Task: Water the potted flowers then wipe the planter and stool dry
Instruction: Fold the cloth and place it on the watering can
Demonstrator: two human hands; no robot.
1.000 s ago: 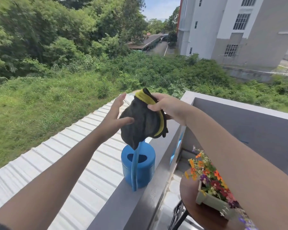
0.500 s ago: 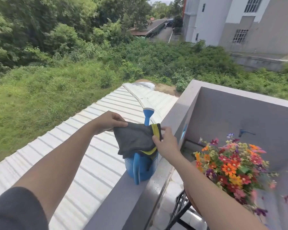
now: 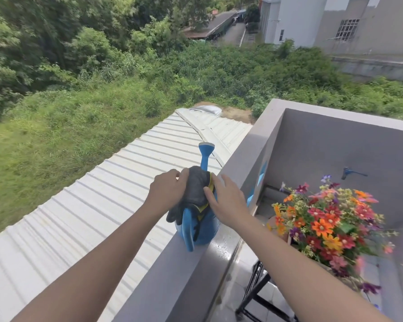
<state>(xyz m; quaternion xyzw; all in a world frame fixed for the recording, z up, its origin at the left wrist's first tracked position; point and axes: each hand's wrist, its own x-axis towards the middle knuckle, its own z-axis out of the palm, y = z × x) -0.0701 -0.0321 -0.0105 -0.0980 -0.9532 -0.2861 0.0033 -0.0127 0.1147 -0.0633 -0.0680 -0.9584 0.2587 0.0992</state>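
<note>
The yellow-edged dark grey cloth (image 3: 196,191) has been lowered onto the blue plastic watering can (image 3: 204,234), gripped by the left hand (image 3: 165,190) and pressed under the right hand's (image 3: 227,201) straight fingers.

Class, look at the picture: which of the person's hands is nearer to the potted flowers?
Right. The right hand presses the cloth on the side facing the flowers; the left hand grips its far side.

Watering can (image 3: 206,232) standing on the ledge (image 3: 191,282), cloth (image 3: 196,189) lying over its top, flowers (image 3: 323,221) sitting right, roof (image 3: 91,217) stretching left.
</note>
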